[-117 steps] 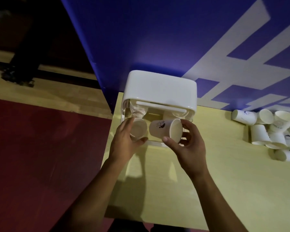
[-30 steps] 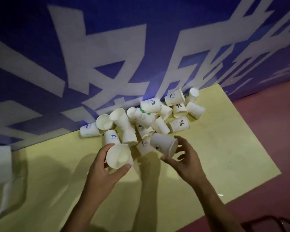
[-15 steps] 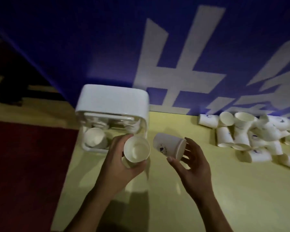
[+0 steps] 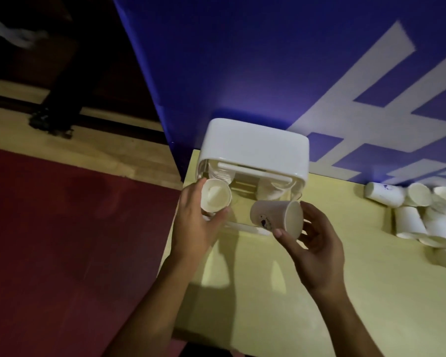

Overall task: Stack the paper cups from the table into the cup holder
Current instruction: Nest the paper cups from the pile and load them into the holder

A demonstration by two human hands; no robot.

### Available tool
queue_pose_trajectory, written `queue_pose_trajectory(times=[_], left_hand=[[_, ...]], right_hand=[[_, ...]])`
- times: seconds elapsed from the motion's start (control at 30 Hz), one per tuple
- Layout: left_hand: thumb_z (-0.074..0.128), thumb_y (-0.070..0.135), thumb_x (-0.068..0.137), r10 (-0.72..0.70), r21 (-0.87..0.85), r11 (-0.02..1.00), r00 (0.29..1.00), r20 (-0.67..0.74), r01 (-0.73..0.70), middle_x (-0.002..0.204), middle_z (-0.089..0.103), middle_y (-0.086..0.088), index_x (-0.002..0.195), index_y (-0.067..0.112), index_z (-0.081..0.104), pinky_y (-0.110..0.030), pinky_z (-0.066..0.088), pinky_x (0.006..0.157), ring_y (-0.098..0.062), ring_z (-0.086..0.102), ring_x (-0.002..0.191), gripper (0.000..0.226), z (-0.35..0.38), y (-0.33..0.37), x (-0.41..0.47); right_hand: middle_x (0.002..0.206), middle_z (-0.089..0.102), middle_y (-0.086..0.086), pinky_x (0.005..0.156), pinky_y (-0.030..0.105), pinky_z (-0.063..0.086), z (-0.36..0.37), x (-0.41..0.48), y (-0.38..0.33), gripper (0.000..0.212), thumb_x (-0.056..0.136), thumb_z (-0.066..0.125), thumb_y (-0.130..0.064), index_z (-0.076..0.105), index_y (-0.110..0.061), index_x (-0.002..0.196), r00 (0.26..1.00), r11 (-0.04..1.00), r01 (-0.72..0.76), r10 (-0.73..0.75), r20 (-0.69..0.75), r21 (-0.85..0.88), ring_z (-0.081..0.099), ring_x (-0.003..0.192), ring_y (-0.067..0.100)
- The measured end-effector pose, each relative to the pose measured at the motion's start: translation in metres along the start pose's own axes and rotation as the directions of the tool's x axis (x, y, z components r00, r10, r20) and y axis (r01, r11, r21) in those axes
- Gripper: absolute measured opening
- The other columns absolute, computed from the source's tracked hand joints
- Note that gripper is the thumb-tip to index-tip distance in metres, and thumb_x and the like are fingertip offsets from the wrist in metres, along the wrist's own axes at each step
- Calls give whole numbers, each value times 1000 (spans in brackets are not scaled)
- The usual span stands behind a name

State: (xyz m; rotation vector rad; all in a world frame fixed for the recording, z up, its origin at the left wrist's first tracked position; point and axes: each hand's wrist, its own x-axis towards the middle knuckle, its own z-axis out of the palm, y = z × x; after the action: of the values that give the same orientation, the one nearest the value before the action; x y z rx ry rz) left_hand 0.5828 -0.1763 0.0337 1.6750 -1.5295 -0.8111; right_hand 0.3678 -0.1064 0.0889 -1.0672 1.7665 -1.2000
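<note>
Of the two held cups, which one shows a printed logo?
The sideways cup in the right hand; the other cup in the left hand shows only its inside.

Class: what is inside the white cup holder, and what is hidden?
Pale cup shapes show through the clear front of the cup holder. Its white top and the cup in the left hand cover the rest; their number is unclear.

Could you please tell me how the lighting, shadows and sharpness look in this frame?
Head view: dim overall, brightest on the cup holder and the blue wall above it; the left hand and right hand, gripping the left cup and right cup, throw shadows toward the viewer on the table; the loose cups at the right edge look soft and stretched.
</note>
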Motion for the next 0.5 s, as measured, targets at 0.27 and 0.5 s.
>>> queue_pose_trajectory(times=[0.27,0.5], left_hand=[[87,56,69,-105,236,970,977,186,60,146,54,1,151,25,49,-42,56,97,-20,57,130,96,29,-40,22],[89,32,75,-162,53,987,943,292,153,155,47,2,157,26,35,-38,44,114,-18,48,140,98,17,-47,18]], right_hand=[[125,68,-16,85,32,60,42,20,-7,70,68,94,-42,63,-31,130,994,991,97,-91,64,-97,69,110,11],[133,64,-8,95,40,56,101,48,18,84,69,91,-54,57,-25,140,942,928,269,-198,270,-260,61,120,11]])
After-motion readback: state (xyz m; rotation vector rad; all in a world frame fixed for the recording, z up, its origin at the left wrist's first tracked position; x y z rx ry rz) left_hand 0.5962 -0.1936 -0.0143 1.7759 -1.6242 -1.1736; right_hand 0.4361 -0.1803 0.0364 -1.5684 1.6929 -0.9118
